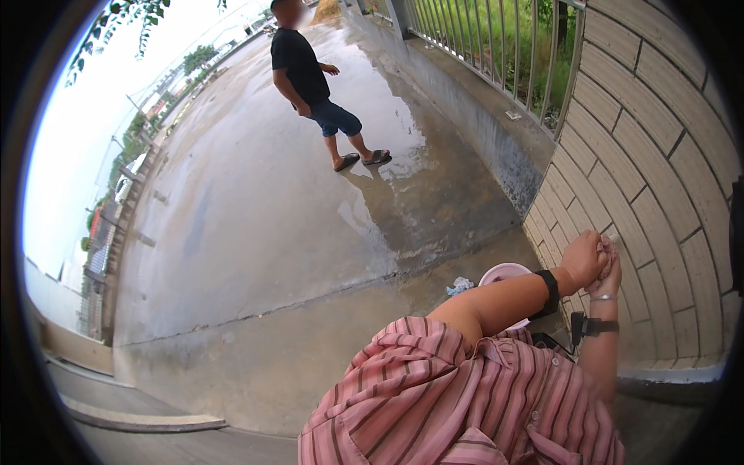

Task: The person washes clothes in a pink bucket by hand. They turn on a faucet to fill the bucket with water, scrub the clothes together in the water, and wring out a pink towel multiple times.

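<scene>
Both of my hands meet in front of the tiled wall [657, 174], closed around a crumpled pinkish cloth [606, 256]. My left hand [583, 258] presses on it from the left side; my right hand [607, 282], with a bracelet at its wrist, grips it from the right and below. Each wrist wears a black strap. Below my left forearm a pink plastic basin [504, 271] stands on the wet ground, mostly hidden by the arm. A crumpled blue and white cloth [460, 286] lies on the ground beside the basin.
A person [302, 75] in a dark shirt and sandals stands on the wet concrete [250, 221] ahead. A low concrete wall [465, 110] with a metal railing [500, 52] meets the tiled wall. A raised curb [145, 419] lies at the lower left.
</scene>
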Demonstrator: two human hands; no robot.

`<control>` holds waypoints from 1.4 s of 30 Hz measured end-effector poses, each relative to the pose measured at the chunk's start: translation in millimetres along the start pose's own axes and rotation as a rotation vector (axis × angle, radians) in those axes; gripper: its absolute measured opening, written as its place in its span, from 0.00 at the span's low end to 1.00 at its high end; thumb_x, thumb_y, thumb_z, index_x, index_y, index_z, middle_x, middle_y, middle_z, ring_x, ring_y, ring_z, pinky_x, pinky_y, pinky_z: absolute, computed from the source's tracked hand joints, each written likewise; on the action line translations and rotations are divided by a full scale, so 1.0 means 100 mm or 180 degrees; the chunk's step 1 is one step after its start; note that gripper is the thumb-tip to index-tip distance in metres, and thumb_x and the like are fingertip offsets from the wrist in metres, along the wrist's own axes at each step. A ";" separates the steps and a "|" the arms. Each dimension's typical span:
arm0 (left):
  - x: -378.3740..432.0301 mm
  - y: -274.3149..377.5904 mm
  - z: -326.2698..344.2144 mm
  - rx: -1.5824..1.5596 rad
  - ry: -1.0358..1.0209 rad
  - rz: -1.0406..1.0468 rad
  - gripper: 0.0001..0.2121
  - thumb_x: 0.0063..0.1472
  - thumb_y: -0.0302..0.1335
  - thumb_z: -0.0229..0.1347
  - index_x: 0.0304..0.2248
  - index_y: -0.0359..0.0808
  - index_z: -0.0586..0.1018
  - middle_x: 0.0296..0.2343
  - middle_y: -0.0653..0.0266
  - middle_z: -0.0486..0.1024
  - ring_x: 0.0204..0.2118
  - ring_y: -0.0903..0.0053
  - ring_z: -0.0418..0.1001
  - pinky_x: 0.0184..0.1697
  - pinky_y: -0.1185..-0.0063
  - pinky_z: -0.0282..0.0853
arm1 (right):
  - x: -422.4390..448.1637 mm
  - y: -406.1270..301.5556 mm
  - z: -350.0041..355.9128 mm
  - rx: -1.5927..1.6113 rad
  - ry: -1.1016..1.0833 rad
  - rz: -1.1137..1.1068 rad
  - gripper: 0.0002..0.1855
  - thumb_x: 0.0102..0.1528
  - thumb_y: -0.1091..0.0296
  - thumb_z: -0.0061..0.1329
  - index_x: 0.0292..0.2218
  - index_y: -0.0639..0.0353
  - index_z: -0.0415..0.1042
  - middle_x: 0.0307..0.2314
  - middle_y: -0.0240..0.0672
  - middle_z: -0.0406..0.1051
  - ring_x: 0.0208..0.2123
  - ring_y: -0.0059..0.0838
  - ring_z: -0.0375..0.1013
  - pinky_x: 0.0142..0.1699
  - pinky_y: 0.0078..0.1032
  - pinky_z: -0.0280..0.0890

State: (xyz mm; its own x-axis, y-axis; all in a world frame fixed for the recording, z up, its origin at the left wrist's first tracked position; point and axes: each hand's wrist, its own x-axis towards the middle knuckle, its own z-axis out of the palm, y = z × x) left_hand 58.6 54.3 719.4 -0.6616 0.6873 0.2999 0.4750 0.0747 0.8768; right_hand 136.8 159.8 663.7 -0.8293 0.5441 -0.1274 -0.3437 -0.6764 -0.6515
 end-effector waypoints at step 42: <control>0.03 -0.26 -0.37 0.0101 -0.0898 0.3012 0.15 0.37 0.26 0.59 0.30 0.41 0.77 0.32 0.62 0.69 0.32 0.65 0.65 0.36 0.71 0.64 | -0.51 0.17 0.38 0.0561 0.0061 0.0722 0.32 0.56 0.37 0.32 0.50 0.52 0.59 0.48 0.38 0.62 0.50 0.35 0.61 0.54 0.41 0.55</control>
State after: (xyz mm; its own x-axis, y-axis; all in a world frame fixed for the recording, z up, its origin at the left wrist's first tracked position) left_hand 22.9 27.8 711.0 0.1597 0.6203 0.7679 0.7549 -0.5780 0.3099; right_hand 156.3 101.7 687.4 -0.8858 0.3771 -0.2704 -0.2229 -0.8569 -0.4648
